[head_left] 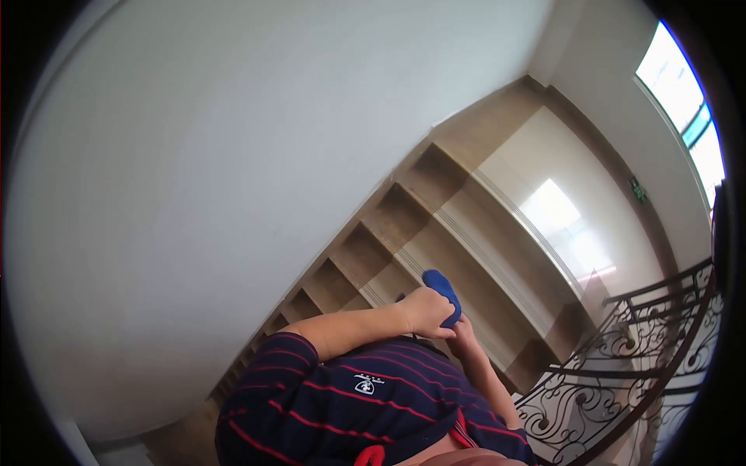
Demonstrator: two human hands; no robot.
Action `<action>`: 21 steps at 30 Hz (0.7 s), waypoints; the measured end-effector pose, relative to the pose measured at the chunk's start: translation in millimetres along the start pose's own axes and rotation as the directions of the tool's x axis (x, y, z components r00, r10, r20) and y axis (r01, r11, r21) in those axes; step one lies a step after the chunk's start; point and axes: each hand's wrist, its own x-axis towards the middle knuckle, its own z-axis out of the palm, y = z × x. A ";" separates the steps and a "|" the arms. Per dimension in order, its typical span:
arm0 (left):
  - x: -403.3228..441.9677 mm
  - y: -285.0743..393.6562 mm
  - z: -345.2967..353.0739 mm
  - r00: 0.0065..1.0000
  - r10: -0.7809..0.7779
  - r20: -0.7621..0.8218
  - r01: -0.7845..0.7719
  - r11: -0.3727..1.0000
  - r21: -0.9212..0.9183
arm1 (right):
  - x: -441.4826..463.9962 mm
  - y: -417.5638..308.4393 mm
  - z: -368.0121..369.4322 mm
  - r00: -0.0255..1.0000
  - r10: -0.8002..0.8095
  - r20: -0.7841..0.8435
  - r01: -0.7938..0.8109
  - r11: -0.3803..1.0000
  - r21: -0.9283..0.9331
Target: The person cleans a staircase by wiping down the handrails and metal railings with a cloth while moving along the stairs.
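My left hand (426, 311) is in front of my belly, its fingers curled closed. It meets my right hand (465, 332), whose fingers are mostly hidden. Right beside them shows a rounded, elongated blue thing (440, 292), perhaps cloth or a shoe toe. Whether either hand holds it, I cannot tell. A small dark blue tip pokes out on the other side of my left hand. Below the hands is my dark striped shirt (365, 412) with red lines and a white emblem.
Brown-and-cream stairs (486, 233) run along a white wall (194, 171) on the left. A shiny landing (575, 186) lies at upper right, near a bright window (680, 85). The wrought-iron railing (598, 396) curves along the right. A small green item (638, 189) is by the landing's wall.
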 end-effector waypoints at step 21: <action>-16.7 -57.4 94.3 0.900 -0.321 0.295 0.389 0.287 -0.875 | -26.7 -30.8 -6.7 0.993 -0.039 0.115 0.011 0.971 0.237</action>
